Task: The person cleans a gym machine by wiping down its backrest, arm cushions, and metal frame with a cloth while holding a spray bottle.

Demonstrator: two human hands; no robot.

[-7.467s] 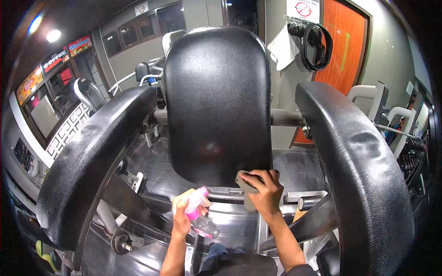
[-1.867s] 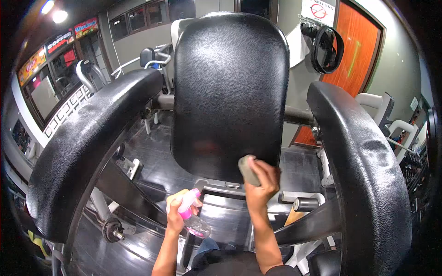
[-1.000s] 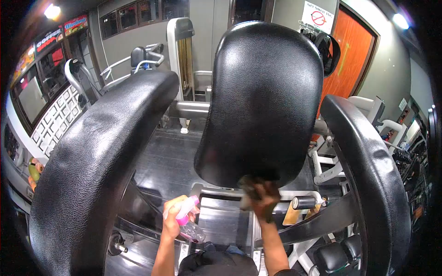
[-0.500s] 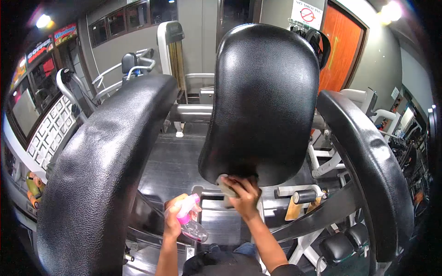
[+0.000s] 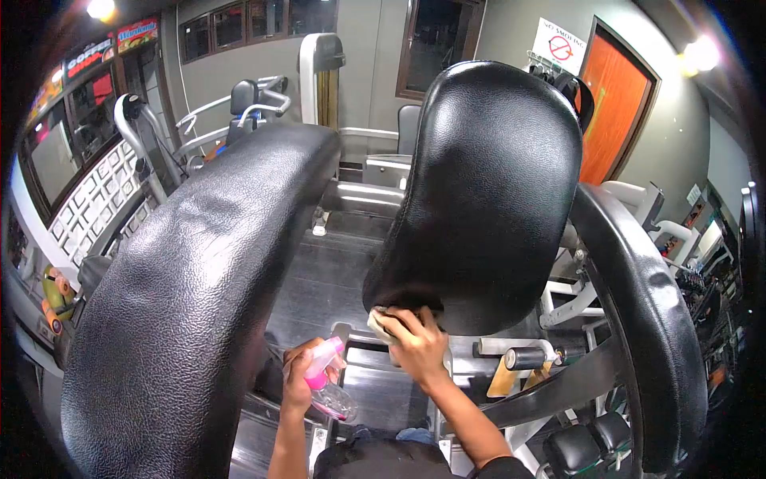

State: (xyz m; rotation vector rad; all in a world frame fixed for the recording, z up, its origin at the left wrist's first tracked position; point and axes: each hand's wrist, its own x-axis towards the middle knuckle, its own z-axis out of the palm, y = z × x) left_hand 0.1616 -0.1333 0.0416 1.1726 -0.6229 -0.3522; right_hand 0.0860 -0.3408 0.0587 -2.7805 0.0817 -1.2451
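A clear spray bottle (image 5: 333, 399) with a pink and white spray head is gripped in my left hand (image 5: 298, 375), low at the centre-left. My right hand (image 5: 420, 350) holds a light cloth (image 5: 381, 326) against the bottom left corner of the black padded backrest (image 5: 499, 191). Its fingers are bent over the cloth and partly hide it. Two curved black pads stand beside the backrest, the left pad (image 5: 199, 263) looming large and close, the right pad (image 5: 638, 295) farther off.
Behind stand gym machines (image 5: 319, 76) and a grey wall with a no-smoking sign (image 5: 558, 44) beside an orange door (image 5: 614, 104). A roller (image 5: 524, 358) on a metal frame sits right of my right hand. Small black pads (image 5: 576, 449) are at the lower right.
The view has shifted, so the backrest now appears farther right and tilted. My right hand has moved with the cloth to the backrest's lower left corner. My left hand still grips the bottle.
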